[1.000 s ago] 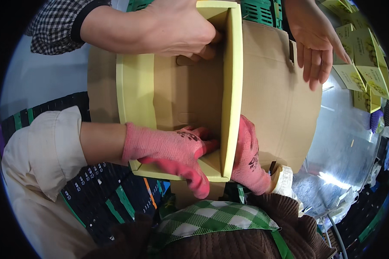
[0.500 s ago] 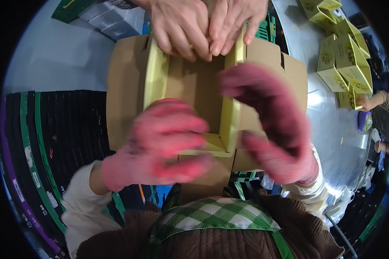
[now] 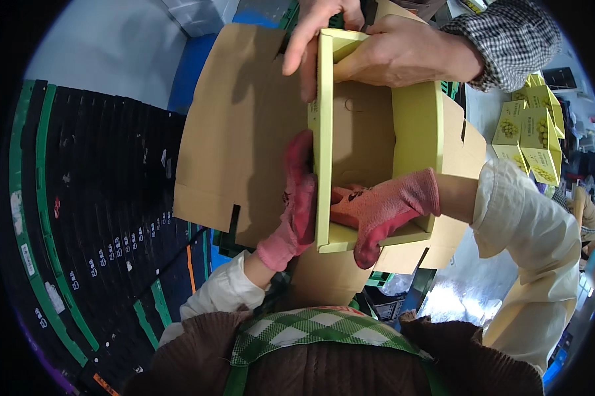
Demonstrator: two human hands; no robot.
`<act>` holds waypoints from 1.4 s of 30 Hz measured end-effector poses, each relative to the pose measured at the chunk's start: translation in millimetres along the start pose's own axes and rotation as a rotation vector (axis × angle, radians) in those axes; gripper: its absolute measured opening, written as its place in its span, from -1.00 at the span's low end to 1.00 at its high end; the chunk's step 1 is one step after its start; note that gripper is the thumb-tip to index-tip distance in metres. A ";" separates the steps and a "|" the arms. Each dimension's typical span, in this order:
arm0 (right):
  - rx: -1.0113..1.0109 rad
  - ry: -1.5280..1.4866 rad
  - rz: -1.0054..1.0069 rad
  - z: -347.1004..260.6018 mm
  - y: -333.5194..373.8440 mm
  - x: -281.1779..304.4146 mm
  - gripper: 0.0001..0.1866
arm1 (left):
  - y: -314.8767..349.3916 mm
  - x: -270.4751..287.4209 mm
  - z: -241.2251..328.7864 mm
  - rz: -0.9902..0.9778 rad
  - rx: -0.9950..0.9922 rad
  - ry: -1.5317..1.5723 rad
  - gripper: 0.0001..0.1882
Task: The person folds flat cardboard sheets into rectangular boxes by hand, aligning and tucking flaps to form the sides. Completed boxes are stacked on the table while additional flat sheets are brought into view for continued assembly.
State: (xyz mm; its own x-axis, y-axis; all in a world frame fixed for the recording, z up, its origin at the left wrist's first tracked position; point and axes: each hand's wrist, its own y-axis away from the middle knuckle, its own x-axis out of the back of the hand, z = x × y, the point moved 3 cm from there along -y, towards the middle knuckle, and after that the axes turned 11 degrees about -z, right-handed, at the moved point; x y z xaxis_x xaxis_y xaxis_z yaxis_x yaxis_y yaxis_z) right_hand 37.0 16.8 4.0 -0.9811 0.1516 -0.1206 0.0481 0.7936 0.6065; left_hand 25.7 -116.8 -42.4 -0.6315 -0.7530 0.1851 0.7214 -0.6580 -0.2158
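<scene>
A pale yellow-green open box with a brown inside stands over spread cardboard flaps. My left hand, in a pink-red glove, lies flat along the outside of its left wall, fingers stretched toward the far end. Reaching over the near right corner, my right hand has its fingers inside against the left wall. Its thumb hangs over the near wall. At the far end a co-worker's bare hand grips the far rim, and the other bare hand is at the far left corner.
Black and green crates are stacked at the left. Several yellow-green printed boxes stand on a metal table at the right. The co-worker's checked sleeve crosses the far right.
My gloved hands, raised and apart over the box before, now touch its left and near walls. The co-worker's hands have spread along the far end. The view has shifted.
</scene>
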 end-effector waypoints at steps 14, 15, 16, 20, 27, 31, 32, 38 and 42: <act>0.399 0.733 1.239 -45.0 79.4 -54.7 -0.49 | -0.5 49.1 -19.8 0.208 0.013 0.329 -0.29; 0.715 0.532 1.374 -22.1 113.0 -65.7 -0.49 | 5.4 69.9 -19.2 0.298 -0.034 0.371 -0.25; 0.999 0.313 1.506 4.3 148.5 -82.1 -0.48 | 2.8 79.0 -18.6 0.360 -0.083 0.441 -0.22; 0.981 -0.796 1.931 116.9 73.1 -46.0 -0.48 | -14.1 49.0 -15.6 0.210 -0.044 0.130 -0.24; 0.386 -0.343 2.225 127.5 32.6 -46.5 -0.45 | -33.2 26.1 -29.2 0.417 0.067 0.021 -0.33; 0.672 -0.676 2.217 112.7 89.3 -120.0 -0.46 | -1.3 91.5 -28.3 0.503 -0.031 -0.170 -0.35; 0.502 -0.652 2.290 133.5 101.0 -142.8 -0.44 | 0.1 104.4 -9.9 0.498 0.031 -0.764 -0.30; -0.749 -0.778 1.804 206.4 106.5 -235.9 -0.22 | 30.3 169.6 -34.4 0.077 0.703 -0.383 -0.21; -0.364 -0.827 1.862 202.6 98.8 -240.6 -0.30 | 23.5 167.8 -6.7 0.077 0.691 -0.602 -0.30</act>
State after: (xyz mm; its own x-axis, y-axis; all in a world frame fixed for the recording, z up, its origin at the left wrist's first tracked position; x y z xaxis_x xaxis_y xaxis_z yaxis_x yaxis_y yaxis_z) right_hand 315.8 178.1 -66.3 0.4893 0.7127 0.5027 0.5326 -0.7006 0.4748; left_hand -65.2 -258.6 -22.9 -0.4598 -0.5418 0.7036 0.8872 -0.3151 0.3371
